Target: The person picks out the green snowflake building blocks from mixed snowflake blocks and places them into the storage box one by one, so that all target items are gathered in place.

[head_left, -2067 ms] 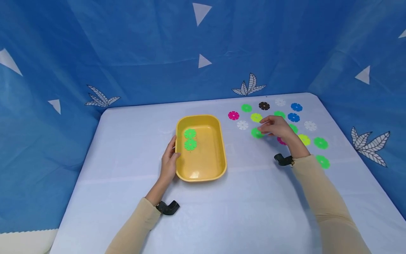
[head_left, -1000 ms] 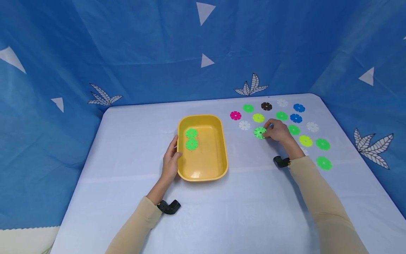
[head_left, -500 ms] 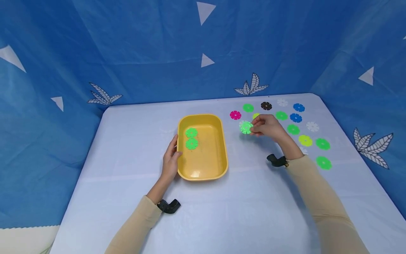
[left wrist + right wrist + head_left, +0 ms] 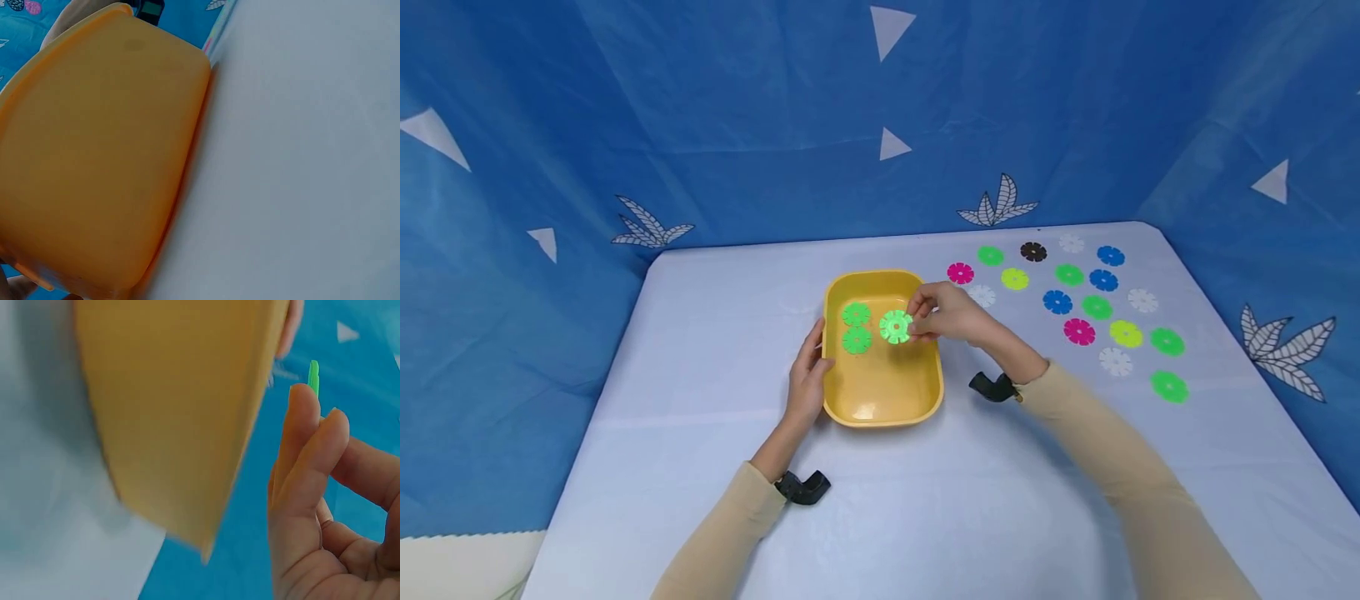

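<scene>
A yellow plastic tray [image 4: 880, 385] stands on the white table. My left hand [image 4: 806, 385] grips its left rim, thumb over the edge and fingers along the outer wall. Two green snowflake discs [image 4: 857, 340] lie flat inside, at the upper left. Over the tray's right half, my right hand [image 4: 951, 313] pinches a third green snowflake disc [image 4: 890, 327] by its edge. In the right wrist view that disc [image 4: 314, 374] shows edge-on above the fingertips, beside the tray's outer wall [image 4: 162, 406]. The left wrist view is mostly filled by the tray's side [image 4: 106, 150].
Right of the tray, loose snowflake discs lie spread on the table: pink [image 4: 1079, 332], blue [image 4: 1057, 302], yellow [image 4: 1126, 333], white [image 4: 1116, 362], black [image 4: 1033, 252] and several green [image 4: 1169, 387]. A blue patterned curtain [image 4: 775, 125] hangs behind the table.
My right hand has picked a green snowflake disc up from the table and carried it left over the tray. The left hand stays on the rim.
</scene>
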{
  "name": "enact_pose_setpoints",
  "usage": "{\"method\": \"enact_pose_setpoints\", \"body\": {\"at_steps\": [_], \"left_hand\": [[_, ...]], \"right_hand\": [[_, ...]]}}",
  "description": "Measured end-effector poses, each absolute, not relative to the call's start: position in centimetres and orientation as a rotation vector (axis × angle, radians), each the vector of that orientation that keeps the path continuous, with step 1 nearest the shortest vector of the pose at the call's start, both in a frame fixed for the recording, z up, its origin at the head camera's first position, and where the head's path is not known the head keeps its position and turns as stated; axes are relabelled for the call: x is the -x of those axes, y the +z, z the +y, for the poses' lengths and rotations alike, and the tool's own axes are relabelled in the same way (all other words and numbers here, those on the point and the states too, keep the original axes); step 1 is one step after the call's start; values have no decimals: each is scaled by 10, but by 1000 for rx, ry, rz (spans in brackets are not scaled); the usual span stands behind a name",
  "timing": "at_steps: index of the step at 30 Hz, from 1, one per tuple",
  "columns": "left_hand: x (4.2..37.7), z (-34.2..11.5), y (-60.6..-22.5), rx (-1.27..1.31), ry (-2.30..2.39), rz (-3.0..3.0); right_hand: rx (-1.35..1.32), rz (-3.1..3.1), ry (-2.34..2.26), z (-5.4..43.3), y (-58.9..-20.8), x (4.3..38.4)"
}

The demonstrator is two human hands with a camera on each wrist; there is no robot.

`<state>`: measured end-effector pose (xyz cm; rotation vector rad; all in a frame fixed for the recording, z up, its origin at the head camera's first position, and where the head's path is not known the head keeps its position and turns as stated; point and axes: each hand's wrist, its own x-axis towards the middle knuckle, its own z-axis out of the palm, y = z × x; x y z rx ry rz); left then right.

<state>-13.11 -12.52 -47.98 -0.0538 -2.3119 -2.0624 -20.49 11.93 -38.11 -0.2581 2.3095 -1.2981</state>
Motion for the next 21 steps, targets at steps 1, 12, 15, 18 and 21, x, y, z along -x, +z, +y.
{"method": "enact_pose_setpoints", "body": {"at_steps": [1, 12, 15, 18, 21], "left_hand": [[131, -125, -480, 51, -2066, -2310], [126, -122, -463, 10, -2086, -2341], [126, -122, -464, 8, -2069, -2351], [130, -124, -477, 19, -2058, -2342], [130, -124, -478, 26, -2052, -2339]], "right_hand": [[274, 2295, -1279, 113, -383, 205], [368, 2234, -1096, 67, -407, 202], [363, 2227, -1099, 63, -413, 202], [355, 2200, -1124, 61, -419, 201], [347, 2166, -1166, 59, -424, 199]]}}
